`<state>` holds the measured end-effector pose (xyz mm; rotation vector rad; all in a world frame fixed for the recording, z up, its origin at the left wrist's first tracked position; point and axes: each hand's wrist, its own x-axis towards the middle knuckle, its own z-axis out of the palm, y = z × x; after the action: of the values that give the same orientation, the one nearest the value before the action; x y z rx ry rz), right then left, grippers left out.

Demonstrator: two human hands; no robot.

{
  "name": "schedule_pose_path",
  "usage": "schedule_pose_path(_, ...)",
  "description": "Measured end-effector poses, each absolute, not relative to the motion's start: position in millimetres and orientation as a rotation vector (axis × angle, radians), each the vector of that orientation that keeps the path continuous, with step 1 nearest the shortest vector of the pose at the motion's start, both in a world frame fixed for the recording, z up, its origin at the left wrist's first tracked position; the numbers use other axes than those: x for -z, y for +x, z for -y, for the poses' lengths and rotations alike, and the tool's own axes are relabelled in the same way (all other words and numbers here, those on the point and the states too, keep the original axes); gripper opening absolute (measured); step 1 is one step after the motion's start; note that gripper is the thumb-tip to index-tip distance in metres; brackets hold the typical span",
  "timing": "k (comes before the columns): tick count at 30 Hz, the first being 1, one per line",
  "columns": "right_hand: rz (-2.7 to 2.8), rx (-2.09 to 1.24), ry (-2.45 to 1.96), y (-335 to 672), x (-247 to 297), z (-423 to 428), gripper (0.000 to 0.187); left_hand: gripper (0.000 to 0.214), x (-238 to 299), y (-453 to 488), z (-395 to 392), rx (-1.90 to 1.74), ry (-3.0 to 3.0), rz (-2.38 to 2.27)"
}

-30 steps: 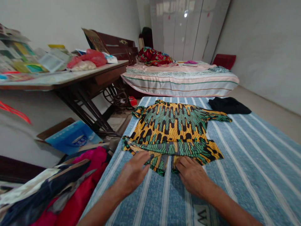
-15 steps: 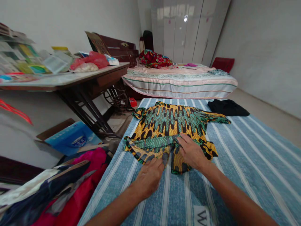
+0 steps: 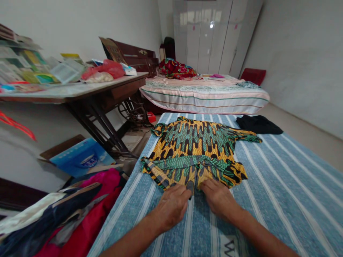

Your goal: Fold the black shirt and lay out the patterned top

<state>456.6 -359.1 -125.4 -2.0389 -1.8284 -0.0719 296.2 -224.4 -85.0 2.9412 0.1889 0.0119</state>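
A thin patterned shirt (image 3: 197, 139) in yellow, green and black lies spread on a blue striped bed sheet (image 3: 262, 200), its collar at the far end and its sleeves out to both sides. The near hem is partly turned up, so a green band of fabric shows in folds. My left hand (image 3: 174, 201) is closed on the hem's near edge, left of the middle. Just to its right, my right hand (image 3: 218, 196) pinches the same edge. Both sets of fingertips are partly hidden by the knuckles.
Folded black clothing (image 3: 259, 124) lies at the sheet's far right. A sewing machine table (image 3: 107, 87) with bags and boxes stands left, a blue carton (image 3: 87, 157) below it. Piled clothes (image 3: 88, 214) sit at the near left. Another bed (image 3: 206, 94) stands beyond.
My right hand has come toward me from the folded fabric to the hem's near edge and closed on it. My left hand has stayed nearly in place, gripping the hem.
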Motion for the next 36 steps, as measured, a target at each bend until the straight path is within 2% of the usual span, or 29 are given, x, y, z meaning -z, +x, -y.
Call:
schedule_pose_path(5,1.441,-0.073,-1.935,472.0,82.4,361.8,0.024,0.021,75.7,296.2,241.5,0.061,2.952,-0.153)
schedule_pose_path(9,1.551,-0.092,-1.895,458.0,61.7,366.9,0.020,0.032,76.5,299.6,259.9,0.055,2.935,-0.061)
schedule_pose_path(12,1.762,-0.196,-1.987,443.5,73.1,367.9,0.020,0.042,85.7,300.2,270.1,0.076,2.918,-0.038)
schedule_pose_path(17,1.890,-0.336,-2.019,435.9,95.6,369.6,0.020,0.033,99.1,290.7,272.0,0.091,2.862,-0.049)
schedule_pose_path(24,2.013,-0.286,-2.071,434.2,99.3,376.7,0.015,0.020,93.6,275.8,268.6,-0.020,2.835,0.100)
schedule_pose_path(28,2.074,-0.219,-2.084,429.9,102.7,379.7,0.016,0.025,85.0,271.0,246.7,-0.144,2.781,0.106)
schedule_pose_path(30,2.107,-0.184,-2.082,426.7,103.4,381.5,0.015,0.027,82.0,268.0,222.1,-0.285,2.793,-0.061)
schedule_pose_path(33,2.130,-0.122,-2.070,419.9,102.9,385.3,0.010,0.024,78.9,262.2,178.3,-0.513,2.835,-0.627)
schedule_pose_path(36,2.132,-0.013,-2.066,412.7,104.2,389.5,0.015,0.033,75.2,257.1,146.0,-0.446,2.803,-1.251)
